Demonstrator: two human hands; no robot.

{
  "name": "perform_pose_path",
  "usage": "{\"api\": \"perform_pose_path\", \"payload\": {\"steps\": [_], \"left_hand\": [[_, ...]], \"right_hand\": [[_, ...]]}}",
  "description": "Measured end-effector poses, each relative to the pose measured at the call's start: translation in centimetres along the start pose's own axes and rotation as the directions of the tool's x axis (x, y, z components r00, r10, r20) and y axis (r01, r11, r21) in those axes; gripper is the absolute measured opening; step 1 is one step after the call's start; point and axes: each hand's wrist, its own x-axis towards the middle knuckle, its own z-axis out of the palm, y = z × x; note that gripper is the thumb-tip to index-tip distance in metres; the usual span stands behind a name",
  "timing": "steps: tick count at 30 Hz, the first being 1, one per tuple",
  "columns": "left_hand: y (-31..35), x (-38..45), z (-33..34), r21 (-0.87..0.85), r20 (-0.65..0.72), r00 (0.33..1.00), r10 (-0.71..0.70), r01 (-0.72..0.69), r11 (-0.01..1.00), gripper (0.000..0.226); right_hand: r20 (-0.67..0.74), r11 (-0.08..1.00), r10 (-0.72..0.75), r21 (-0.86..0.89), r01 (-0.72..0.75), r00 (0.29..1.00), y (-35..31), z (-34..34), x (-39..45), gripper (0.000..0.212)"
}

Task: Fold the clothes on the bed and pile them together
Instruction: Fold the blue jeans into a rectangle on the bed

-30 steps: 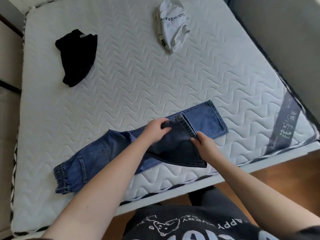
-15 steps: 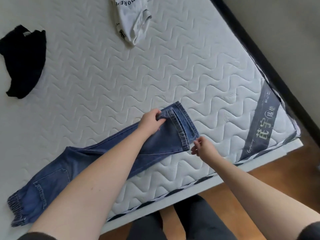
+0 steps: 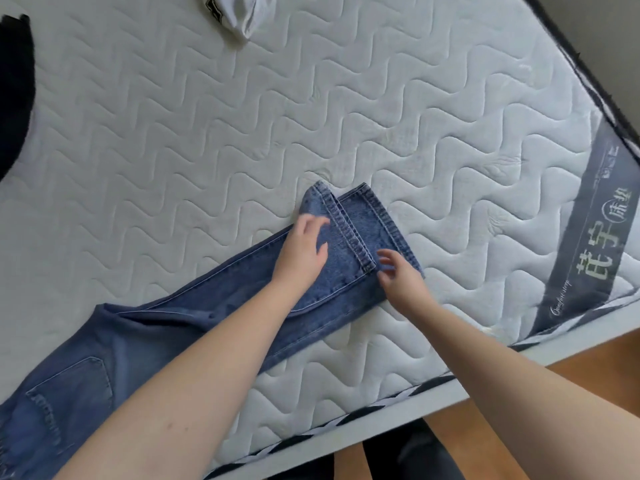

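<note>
Now the left hand (image 3: 301, 252) lies flat and open on the long blue denim jeans (image 3: 194, 320) to smooth them on the white quilted mattress (image 3: 415, 109), while the right hand (image 3: 398, 275), fingers loosely spread, touches the waistband edge.

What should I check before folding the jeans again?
1. Jeans flat on the mattress: ok.
2. Waistbands lined up: not ok, the top one sits short of the one beneath.
3. Left hand resting flat on the denim: ok.
4. Right hand at the waistband's near corner, fingers spread: ok.
5. Leg cuffs even: cannot tell, they run out of view.
6. White shirt and black garment clear of the jeans: ok.
</note>
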Motion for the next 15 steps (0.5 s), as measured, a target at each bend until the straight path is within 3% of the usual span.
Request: {"api": "perform_pose_path", "payload": {"steps": [2, 5, 8, 12, 15], "left_hand": [[-1.2, -1.7, 1.6, 0.103, 0.12, 0.992, 0.035, -0.048, 0.993, 0.035], [-2.5, -3.5, 4.6, 0.326, 0.288, 0.958, 0.002, -0.099, 0.94, 0.056], [-2.8, -3.8, 6.5, 0.452, 0.243, 0.97, 0.005, -0.118, 0.884, 0.064], [-1.3, -3.6, 6.5, 0.559, 0.167, 0.978, 0.121, -0.195, 0.806, 0.035], [-0.4, -2.5, 4.3, 0.441, 0.139, 0.983, 0.122, -0.172, 0.881, 0.021]], "right_hand": [[-0.042, 0.998, -0.058, -0.009, 0.057, 0.997, -1.2, 0.1, 2.0, 0.038], [-0.025, 0.994, -0.099, -0.05, 0.098, 0.995, -3.0, 0.4, 4.7, 0.04], [0.019, 0.988, -0.099, -0.113, 0.101, 0.995, -3.8, 0.9, 6.7, 0.042], [0.047, 0.993, -0.088, -0.08, 0.091, 0.995, -4.1, 0.7, 7.6, 0.048], [0.072, 0.979, -0.16, -0.115, 0.167, 0.985, -4.4, -0.2, 7.0, 0.058]]}}
